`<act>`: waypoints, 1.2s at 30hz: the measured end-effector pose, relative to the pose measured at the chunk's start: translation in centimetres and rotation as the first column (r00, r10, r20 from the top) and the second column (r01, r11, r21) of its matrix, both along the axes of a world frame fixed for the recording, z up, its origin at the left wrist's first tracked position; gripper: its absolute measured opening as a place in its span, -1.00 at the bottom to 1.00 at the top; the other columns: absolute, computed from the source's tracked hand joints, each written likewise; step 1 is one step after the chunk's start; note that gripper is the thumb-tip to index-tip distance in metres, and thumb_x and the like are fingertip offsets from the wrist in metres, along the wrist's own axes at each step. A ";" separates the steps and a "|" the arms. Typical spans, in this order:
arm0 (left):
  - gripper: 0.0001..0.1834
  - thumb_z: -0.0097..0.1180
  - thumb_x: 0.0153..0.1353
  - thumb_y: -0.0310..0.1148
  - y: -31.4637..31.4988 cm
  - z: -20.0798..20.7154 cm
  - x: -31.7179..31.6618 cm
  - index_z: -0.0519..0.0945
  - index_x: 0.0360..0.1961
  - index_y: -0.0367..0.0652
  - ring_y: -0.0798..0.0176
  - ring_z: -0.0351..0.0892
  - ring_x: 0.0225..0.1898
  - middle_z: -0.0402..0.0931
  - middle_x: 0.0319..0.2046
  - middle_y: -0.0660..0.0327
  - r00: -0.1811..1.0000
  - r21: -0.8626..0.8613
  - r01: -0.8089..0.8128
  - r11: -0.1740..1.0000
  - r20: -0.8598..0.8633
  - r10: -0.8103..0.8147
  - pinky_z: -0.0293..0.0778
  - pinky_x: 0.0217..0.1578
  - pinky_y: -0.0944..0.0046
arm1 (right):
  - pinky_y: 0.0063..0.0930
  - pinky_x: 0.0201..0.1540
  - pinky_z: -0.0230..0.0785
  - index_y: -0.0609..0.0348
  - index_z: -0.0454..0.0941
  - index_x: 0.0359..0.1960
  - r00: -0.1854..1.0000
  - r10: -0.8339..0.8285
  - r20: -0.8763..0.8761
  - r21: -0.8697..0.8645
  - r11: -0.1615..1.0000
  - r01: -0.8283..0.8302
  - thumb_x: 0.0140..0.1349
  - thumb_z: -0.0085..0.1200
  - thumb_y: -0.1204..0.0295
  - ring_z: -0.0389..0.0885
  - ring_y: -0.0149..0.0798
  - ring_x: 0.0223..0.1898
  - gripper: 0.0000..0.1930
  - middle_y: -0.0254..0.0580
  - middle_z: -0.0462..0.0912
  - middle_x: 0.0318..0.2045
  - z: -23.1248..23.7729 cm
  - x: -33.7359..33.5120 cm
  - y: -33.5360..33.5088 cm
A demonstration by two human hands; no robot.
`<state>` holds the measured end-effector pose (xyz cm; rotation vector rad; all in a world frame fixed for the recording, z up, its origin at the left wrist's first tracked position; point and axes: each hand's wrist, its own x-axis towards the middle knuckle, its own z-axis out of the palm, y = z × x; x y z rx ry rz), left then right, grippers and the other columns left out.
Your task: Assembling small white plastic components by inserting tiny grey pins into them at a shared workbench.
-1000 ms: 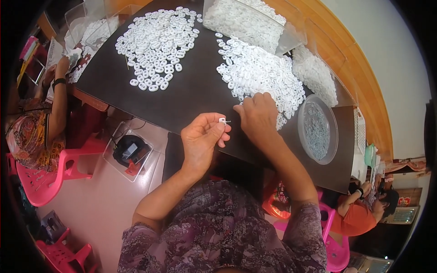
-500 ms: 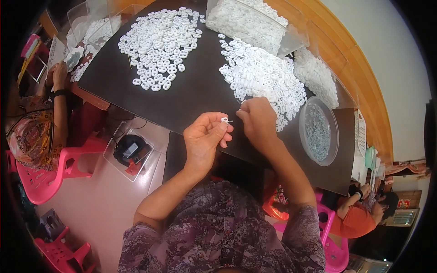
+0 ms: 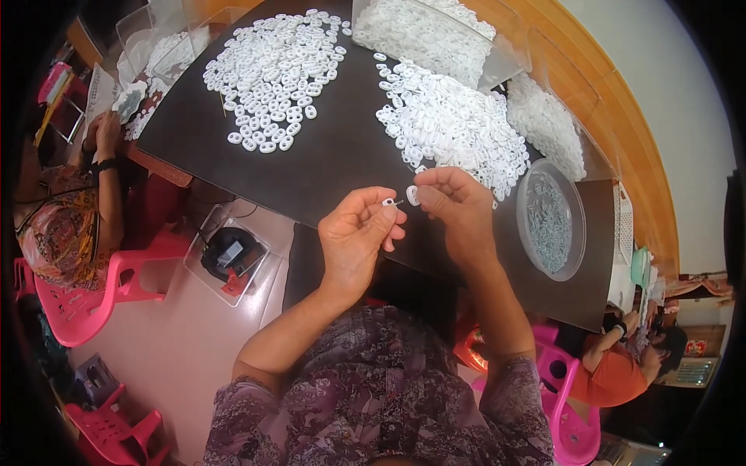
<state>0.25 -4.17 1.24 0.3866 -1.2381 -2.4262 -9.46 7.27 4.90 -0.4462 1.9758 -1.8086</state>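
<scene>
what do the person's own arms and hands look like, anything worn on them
The left hand and right hand are bare, without gloves. The forearms are uncovered too, with no watch or bracelet visible. The sleeves end near the elbows, in a mottled dark purple and pale grey pattern matching the top.

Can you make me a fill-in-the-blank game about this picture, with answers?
1. The left hand pinches a small piece coloured ____.
2. The right hand holds another piece, but the thin pin sticks out from the ____ hand.
3. The round container of grey pins is nearer to the person's ____ hand.
4. The plastic chairs at the left are coloured ____.
Answers: white; left; right; pink.
</scene>
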 end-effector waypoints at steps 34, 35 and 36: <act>-0.67 0.03 0.23 -0.53 -0.1 -0.6 0.3 0.44 0.03 -0.35 0.39 0.52 -0.45 0.56 -0.38 0.13 0.996 -0.078 0.082 0.994 -0.037 -0.085 0.44 -0.46 0.46 | -0.63 -0.34 0.38 0.35 0.51 -0.28 0.938 0.090 -0.334 -0.035 0.994 -0.108 0.17 -0.02 0.69 0.50 -0.48 -0.41 -0.89 -0.23 0.56 -0.36 -1.6 1.9 -0.5; -0.67 0.03 0.23 -0.52 -0.1 -0.7 0.2 0.44 0.03 -0.36 0.38 0.52 -0.46 0.56 -0.38 0.12 0.995 -0.084 0.081 0.993 -0.054 -0.085 0.45 -0.46 0.45 | -0.63 -0.34 0.38 0.35 0.51 -0.28 0.939 0.086 -0.334 -0.037 0.994 -0.105 0.17 -0.02 0.69 0.50 -0.48 -0.41 -0.89 -0.23 0.56 -0.36 -1.5 2.0 -0.5; -0.67 0.03 0.23 -0.52 -0.1 -0.7 0.1 0.44 0.03 -0.37 0.38 0.53 -0.46 0.56 -0.38 0.12 0.994 -0.090 0.079 0.993 -0.071 -0.086 0.45 -0.46 0.45 | -0.63 -0.34 0.38 0.34 0.51 -0.26 0.969 0.074 -0.238 -0.066 0.994 -0.092 0.17 -0.02 0.68 0.50 -0.49 -0.42 -0.88 -0.24 0.55 -0.37 -1.3 2.1 -0.5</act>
